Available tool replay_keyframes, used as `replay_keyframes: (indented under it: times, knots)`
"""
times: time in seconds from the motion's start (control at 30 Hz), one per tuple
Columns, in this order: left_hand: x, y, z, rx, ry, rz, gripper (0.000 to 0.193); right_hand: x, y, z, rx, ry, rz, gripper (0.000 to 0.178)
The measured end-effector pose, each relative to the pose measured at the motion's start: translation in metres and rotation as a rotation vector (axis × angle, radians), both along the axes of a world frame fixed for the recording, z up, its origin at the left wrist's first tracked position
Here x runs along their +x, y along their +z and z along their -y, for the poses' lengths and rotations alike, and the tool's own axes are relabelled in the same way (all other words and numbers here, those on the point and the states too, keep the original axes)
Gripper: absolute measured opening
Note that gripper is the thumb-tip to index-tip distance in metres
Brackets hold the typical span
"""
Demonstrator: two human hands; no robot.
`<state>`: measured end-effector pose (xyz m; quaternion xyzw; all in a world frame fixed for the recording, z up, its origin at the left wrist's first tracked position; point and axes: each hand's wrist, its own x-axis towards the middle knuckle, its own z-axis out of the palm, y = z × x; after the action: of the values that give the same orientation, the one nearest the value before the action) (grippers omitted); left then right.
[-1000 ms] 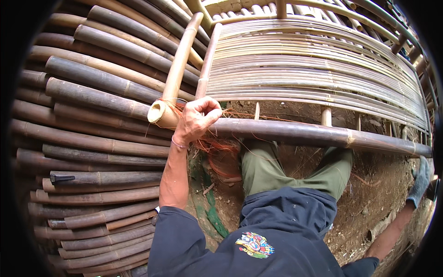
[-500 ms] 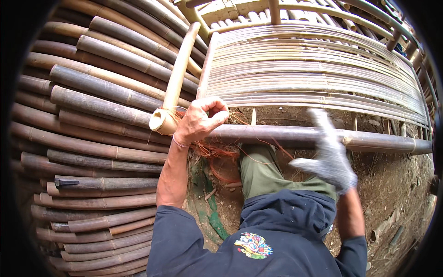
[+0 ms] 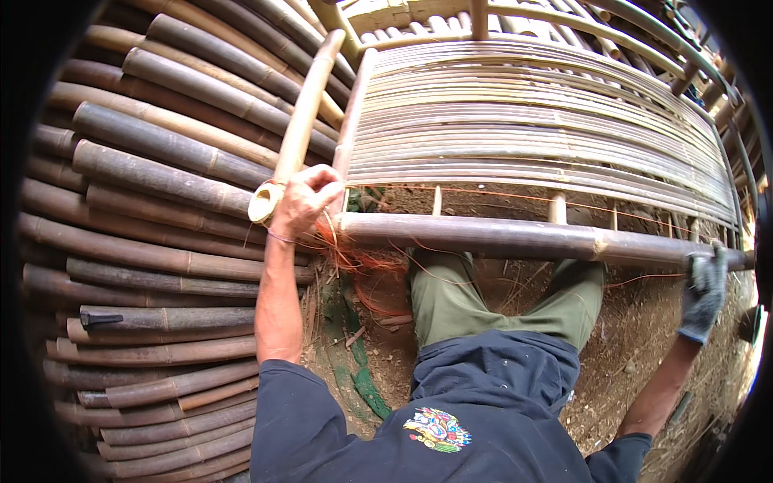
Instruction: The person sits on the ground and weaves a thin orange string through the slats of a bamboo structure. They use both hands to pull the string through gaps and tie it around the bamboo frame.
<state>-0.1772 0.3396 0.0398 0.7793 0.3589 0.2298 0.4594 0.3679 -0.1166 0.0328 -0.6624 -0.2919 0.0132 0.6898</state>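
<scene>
My bare left hand is closed in a pinch at the corner where the bamboo poles meet. Orange twine hangs in a loose tangle below it. From that corner a thin strand stretches far to the right, above the dark front bamboo pole. My right hand, in a grey glove, is at this pole's right end with its fingers drawn together; the strands lead to it. Beside my left hand, a pale bamboo pole shows its hollow cut end. Beyond the front pole lies a panel of thin bamboo slats.
Many cut bamboo poles are stacked along the left. A small black object rests on one of them. Green netting lies on the dirt floor by my legs. More bamboo rails stand at the back right.
My right hand has swept outward to the right, to the pole's far end, and a strand now stretches along the pole. My left hand has shifted slightly left and down at the corner.
</scene>
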Motion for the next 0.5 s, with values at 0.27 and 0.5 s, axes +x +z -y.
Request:
replay_keyframes:
  times: [0.27, 0.5]
  knots:
    - [-0.037, 0.002, -0.011, 1.189, 0.112, -0.753, 0.059, 0.095, 0.053, 0.065, 0.134, -0.300, -0.281, 0.040]
    - [0.279, 0.062, 0.239, 0.208, -0.660, 0.278, 0.095, -0.098, 0.123, -0.080, 0.843, 0.505, -0.676, 0.030]
